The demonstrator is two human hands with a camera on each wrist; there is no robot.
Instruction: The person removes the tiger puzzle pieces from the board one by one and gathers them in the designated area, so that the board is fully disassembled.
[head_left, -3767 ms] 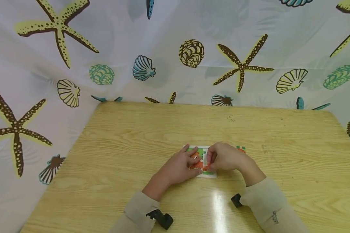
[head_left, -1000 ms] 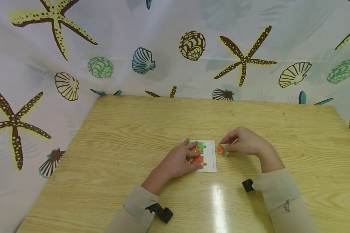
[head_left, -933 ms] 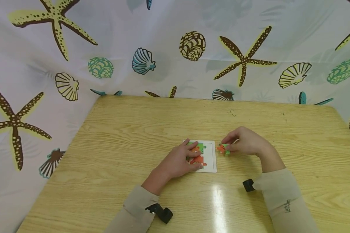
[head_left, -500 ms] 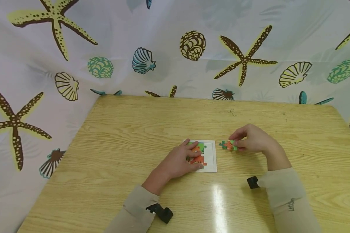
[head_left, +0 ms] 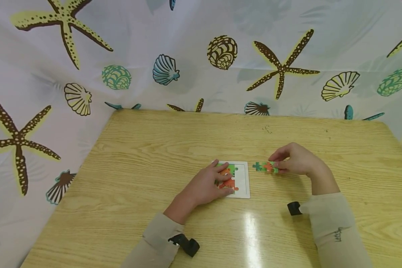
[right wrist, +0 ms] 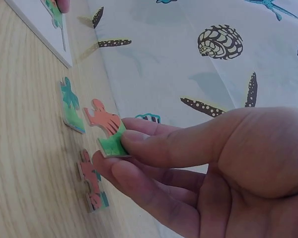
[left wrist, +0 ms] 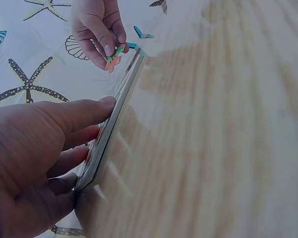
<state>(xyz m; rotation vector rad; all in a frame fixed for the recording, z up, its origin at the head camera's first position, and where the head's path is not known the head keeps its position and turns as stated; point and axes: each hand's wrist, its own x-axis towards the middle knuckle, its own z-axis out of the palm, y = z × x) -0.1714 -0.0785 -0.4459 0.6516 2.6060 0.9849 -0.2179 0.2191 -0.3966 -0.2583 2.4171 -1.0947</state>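
Puzzle board [head_left: 242,181] — partly hidden by left hand [head_left: 207,188]; sleeves [head_left: 331,216] — cropped below.

We see one striped piece [right wrist: 108,122] in orange with dark bars and a bright green end; a teal piece [right wrist: 71,107] running into light green; and a reddish piece [right wrist: 91,179] with dark teal edges. The board [head_left: 242,182] is white with a thin dark border line, its picture [head_left: 230,183] green and orange. We find the worktop [head_left: 154,149] yellow-tan with streaky wood grain, the cloth [head_left: 194,37] white and printed with brown-and-yellow starfish [head_left: 281,69] and shells [head_left: 165,70] in brown, yellow, green and blue, the sleeves [head_left: 329,214] beige, the clips [head_left: 191,248] black.
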